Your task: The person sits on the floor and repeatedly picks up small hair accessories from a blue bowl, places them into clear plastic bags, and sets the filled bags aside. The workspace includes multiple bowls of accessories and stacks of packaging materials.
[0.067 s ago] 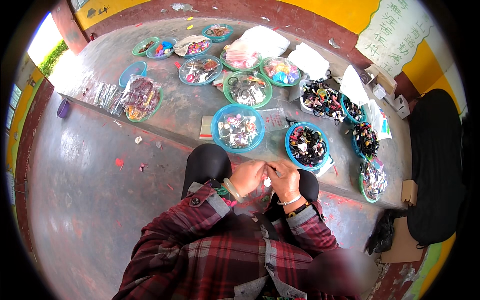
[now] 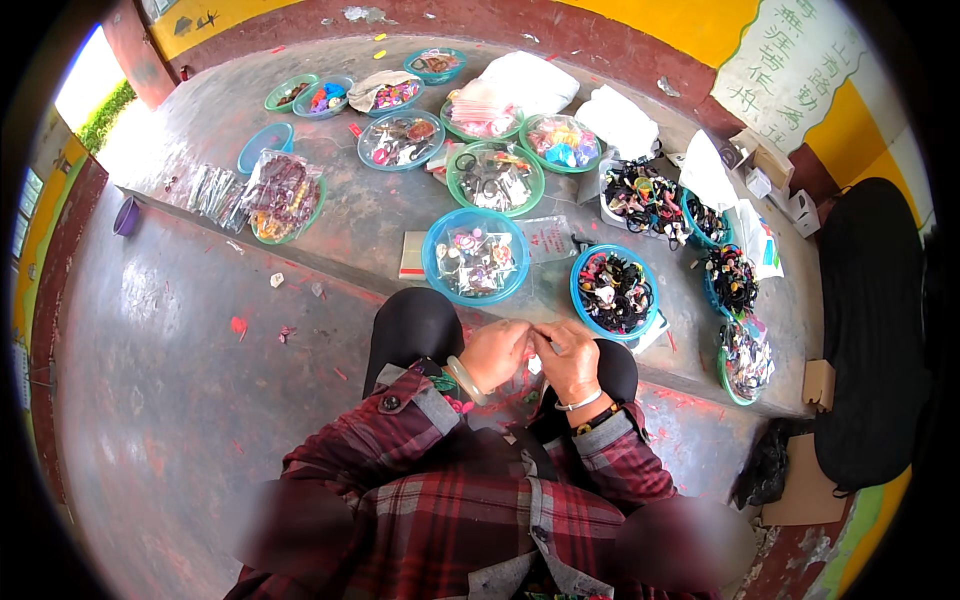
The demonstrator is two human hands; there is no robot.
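Both hands together above the lap, between the dark-trousered knees (image 2: 413, 327). Left hand (image 2: 494, 357) curled inward, pale bangle (image 2: 464, 378) at wrist; right hand (image 2: 568, 358) bent over to meet it, silver bangle (image 2: 581, 401). Fingertips touching or nearly so; whether either grips anything, cannot tell. Small white piece (image 2: 535, 364) shows just below the fingertips; held or lying behind, unclear.

Ahead, raised concrete platform (image 2: 350, 225). Near its front edge, beyond the hands: blue basin of clear-packed hair accessories (image 2: 478, 299); to its right, blue basin of black hair ties (image 2: 576, 296). Farther right along that edge, green basket of carded pieces (image 2: 729, 386). Toward the front-left corner, silvery packets (image 2: 217, 196) beside bagged brown items (image 2: 283, 185). Near the back edge, white plastic sack (image 2: 535, 80). Below the front-left corner, purple cup (image 2: 126, 216).
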